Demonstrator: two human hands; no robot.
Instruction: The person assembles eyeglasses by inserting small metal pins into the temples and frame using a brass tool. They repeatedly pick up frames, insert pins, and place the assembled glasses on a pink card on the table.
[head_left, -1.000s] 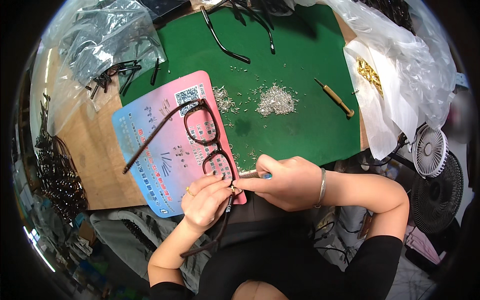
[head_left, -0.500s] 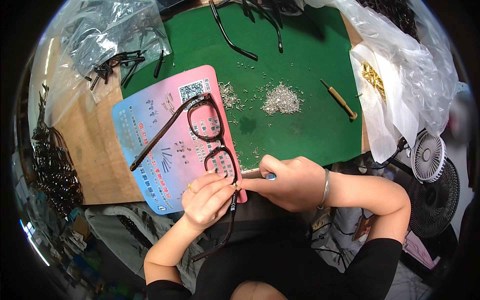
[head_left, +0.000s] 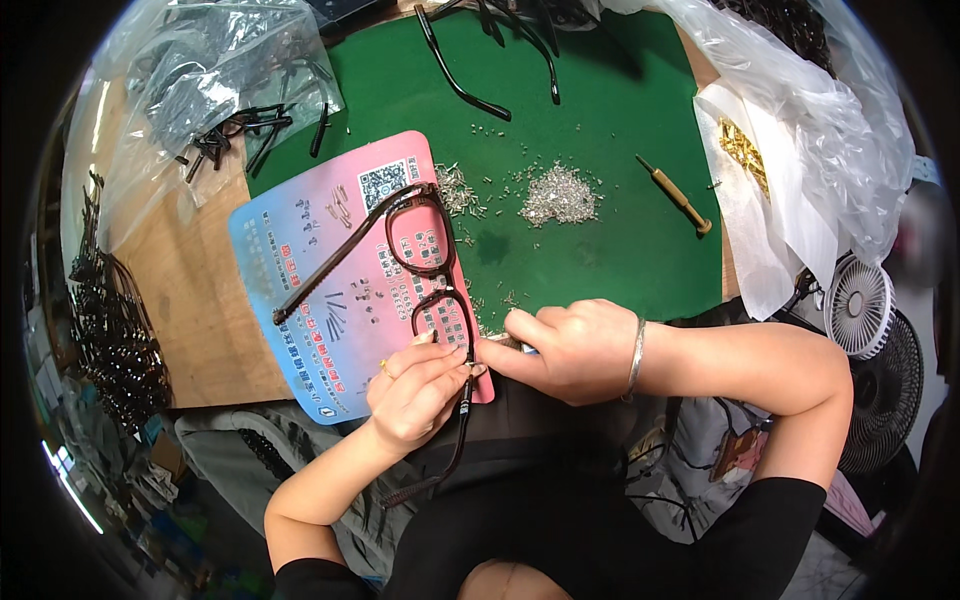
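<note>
A dark brown eyeglass frame [head_left: 440, 276] lies partly over a pink and blue printed mat [head_left: 262, 292], one temple slanting out to the left and the other bent down toward my lap. My left hand [head_left: 415, 395] pinches it at the near hinge, where a small gold-coloured bit shows. My right hand [head_left: 575, 352], with a silver bangle at the wrist, is curled closed beside that hinge, its index fingertip close to it. A bluish bit peeks out of the right fist; the rest is hidden. Small metal parts and pins rest on the printed mat.
Tiny silver pieces form a pile [head_left: 560, 195] on the green mat [head_left: 620, 270]. A brass-coloured screwdriver [head_left: 682, 200] lies right of it, near gold parts [head_left: 742, 155] on white paper. Plastic bags, dark temples [head_left: 265, 125] and a bundle of frames [head_left: 120, 350] surround the work area. A white fan [head_left: 860, 305] stands right.
The right hand has turned slightly and risen a little, its elbow shifting outward. Less of the bluish bit shows in it. The left hand keeps its pinch, and the eyeglass frame has tilted slightly.
</note>
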